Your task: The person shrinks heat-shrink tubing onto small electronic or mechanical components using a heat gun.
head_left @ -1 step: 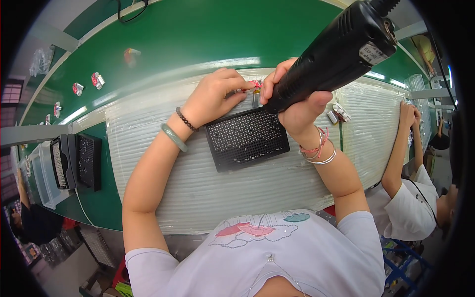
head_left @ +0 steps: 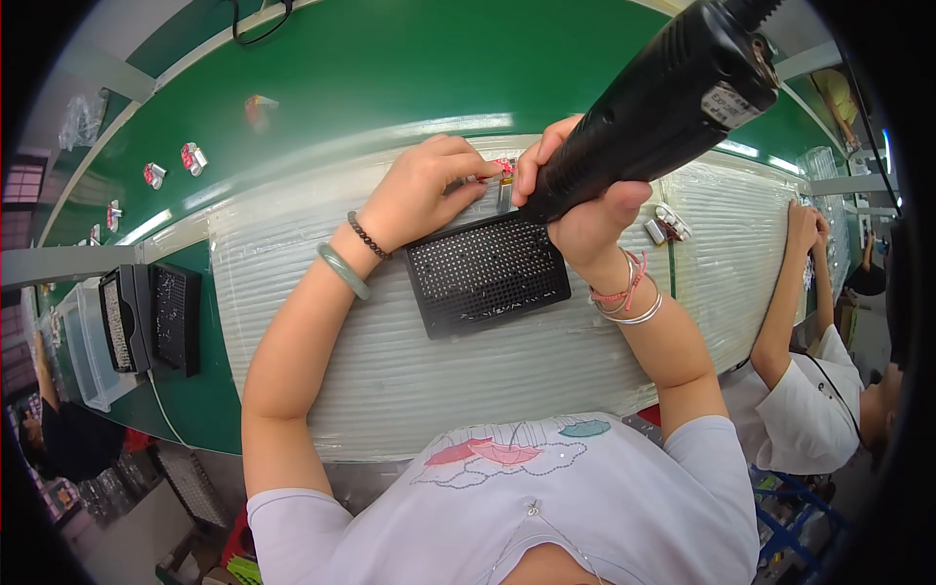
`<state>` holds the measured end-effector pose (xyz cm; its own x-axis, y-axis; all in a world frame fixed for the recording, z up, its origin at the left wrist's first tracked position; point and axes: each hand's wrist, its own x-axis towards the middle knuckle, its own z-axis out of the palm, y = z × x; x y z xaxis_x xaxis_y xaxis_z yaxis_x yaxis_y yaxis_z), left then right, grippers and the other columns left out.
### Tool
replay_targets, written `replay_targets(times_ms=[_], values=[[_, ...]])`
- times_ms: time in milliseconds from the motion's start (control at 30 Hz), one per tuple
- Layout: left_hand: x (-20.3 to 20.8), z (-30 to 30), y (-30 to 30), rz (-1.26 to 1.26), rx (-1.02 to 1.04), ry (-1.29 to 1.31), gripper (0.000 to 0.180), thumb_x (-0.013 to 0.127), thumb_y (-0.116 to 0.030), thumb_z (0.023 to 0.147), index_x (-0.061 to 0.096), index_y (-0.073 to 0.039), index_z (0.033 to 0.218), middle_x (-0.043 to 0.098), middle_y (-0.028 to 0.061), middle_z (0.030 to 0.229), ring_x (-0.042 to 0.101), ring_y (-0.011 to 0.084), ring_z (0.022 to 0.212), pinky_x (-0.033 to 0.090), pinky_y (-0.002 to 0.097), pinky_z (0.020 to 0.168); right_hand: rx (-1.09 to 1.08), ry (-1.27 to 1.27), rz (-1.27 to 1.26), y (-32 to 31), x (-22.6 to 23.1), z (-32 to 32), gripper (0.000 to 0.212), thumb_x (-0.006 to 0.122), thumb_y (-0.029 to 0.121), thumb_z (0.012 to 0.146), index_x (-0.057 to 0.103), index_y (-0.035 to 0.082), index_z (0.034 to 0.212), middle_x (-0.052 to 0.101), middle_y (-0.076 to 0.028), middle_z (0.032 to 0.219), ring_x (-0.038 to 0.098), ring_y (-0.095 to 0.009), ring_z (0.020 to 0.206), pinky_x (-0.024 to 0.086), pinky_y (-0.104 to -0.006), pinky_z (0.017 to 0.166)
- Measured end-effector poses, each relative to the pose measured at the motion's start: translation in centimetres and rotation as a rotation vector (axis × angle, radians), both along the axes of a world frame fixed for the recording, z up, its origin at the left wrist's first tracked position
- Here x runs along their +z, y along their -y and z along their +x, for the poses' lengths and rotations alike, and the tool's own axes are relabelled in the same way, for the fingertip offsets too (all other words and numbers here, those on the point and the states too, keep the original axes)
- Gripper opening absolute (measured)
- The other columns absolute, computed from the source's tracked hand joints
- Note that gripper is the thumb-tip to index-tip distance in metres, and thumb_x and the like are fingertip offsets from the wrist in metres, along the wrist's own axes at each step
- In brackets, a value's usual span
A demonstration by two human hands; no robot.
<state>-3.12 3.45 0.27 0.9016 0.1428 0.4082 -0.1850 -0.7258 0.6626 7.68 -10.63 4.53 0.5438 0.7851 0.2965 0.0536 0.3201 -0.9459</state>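
My right hand (head_left: 597, 229) is wrapped round a thick black electric screwdriver (head_left: 653, 122), which leans up to the far right with its cable at the top. Its tip is hidden behind my fingers. With thumb and fingertips together, my left hand (head_left: 421, 187) grips a small red-and-white part (head_left: 502, 167). A narrow silvery piece (head_left: 505, 195) hangs at that part's near side, between my two hands. Just below them lies a black perforated screw tray (head_left: 450, 328), with tiny screws in many holes and some loose along its near side.
A ribbed, plastic-covered mat (head_left: 331, 390) lies on the green table (head_left: 351, 78). Another small white-and-silver part (head_left: 669, 225) rests right of my hand. Several red-and-white parts (head_left: 193, 159) lie far left. Black screw trays (head_left: 175, 317) stand left. A co-worker's arms (head_left: 788, 283) reach in at right.
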Motion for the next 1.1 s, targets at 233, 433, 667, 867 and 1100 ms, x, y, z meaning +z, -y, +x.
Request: replay_targets(times_ms=[233,433,667,867,1100], values=[[-0.5,0.0,0.2,-0.095,0.005,0.038,0.018,0.065,-0.006,0.076,0.065,-0.008,0.093,0.059,0.0074,0.083,0.057,0.0247,0.08,0.048,0.0339,0.069,-0.006,0.034,0.057,-0.4,3.6,0.3,0.1,0.026,0.094,0.056,0.045,0.001,0.088,0.053,-0.011,0.063,0.053,-0.019,0.053,0.046,-0.0281,0.049],[-0.1,-0.1,0.6,-0.184,0.094,0.014,0.036,0.066,-0.007,0.075,0.055,-0.007,0.108,0.061,0.0089,0.086,0.059,0.0238,0.078,0.05,0.0331,0.071,-0.063,0.069,0.116,-4.0,3.3,0.5,0.099,0.028,0.093,0.058,0.05,0.001,0.085,0.053,-0.01,0.063,0.054,-0.018,0.054,0.046,-0.028,0.05],[0.1,-0.3,0.4,-0.17,0.098,-0.076,0.039,0.068,-0.008,0.073,0.05,-0.002,0.108,0.061,0.0107,0.086,0.06,0.0251,0.077,0.051,0.0344,0.07,0.0,0.031,0.081,-5.6,0.7,0.5,0.094,0.036,0.092,0.057,0.05,0.003,0.083,0.053,-0.009,0.06,0.053,-0.016,0.054,0.044,-0.0254,0.051],[-0.1,-0.2,0.3,-0.162,0.094,-0.066,0.037,0.068,-0.009,0.073,0.05,-0.002,0.104,0.06,0.0119,0.085,0.06,0.0257,0.076,0.05,0.035,0.069,-0.003,0.036,0.069,-5.8,0.5,0.4,0.093,0.038,0.092,0.058,0.05,0.003,0.082,0.054,-0.01,0.06,0.053,-0.016,0.054,0.044,-0.0248,0.051],[-0.3,-0.1,0.3,-0.182,0.101,-0.068,0.034,0.069,-0.009,0.071,0.051,0.0,0.098,0.06,0.0127,0.082,0.061,0.027,0.074,0.05,0.0354,0.067,-0.023,0.011,0.28,-6.7,0.4,0.0,0.068,0.052,0.068,0.079,0.052,0.0,0.07,0.052,-0.004,0.053,0.051,-0.01,0.046,0.039,-0.0224,0.041]])
